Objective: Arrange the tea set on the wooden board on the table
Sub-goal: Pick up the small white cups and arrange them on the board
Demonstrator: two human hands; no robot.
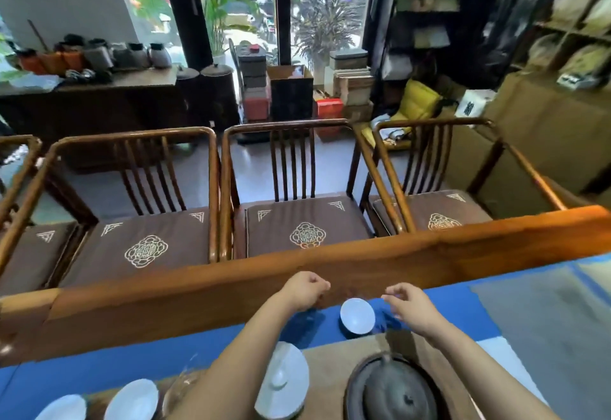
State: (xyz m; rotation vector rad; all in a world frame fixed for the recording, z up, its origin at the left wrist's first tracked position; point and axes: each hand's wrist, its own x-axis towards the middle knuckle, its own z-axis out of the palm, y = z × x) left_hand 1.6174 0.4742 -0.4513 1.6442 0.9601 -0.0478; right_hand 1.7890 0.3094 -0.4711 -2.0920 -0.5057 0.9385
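Hovering above the far side of the table (198, 300): two bare hands, neither holding anything.

Left hand (305, 290): fingers curled into a loose fist, empty, above the wooden edge just left of the cup.
Right hand (408, 304): fingers loosely bent, thumb and forefinger near each other, empty, just right of the cup.
Cup (357, 316): small, white, upright, on the blue cloth (99, 366) between the hands, just beyond the far edge of the board.
Board (330, 366): wood, lying on the cloth near the camera.
Lidded bowl (282, 381): white, on the board beside the left forearm.
Kettle (395, 390): dark, with lid knob, sitting on a round dark base on the board's right part, under the right forearm.
Two cups (132, 399): white, at the board's left end; a glass vessel beside them, possibly a pitcher, too blurred to tell.
Chairs (291, 188): wooden, brown cushions, lined up beyond the table.
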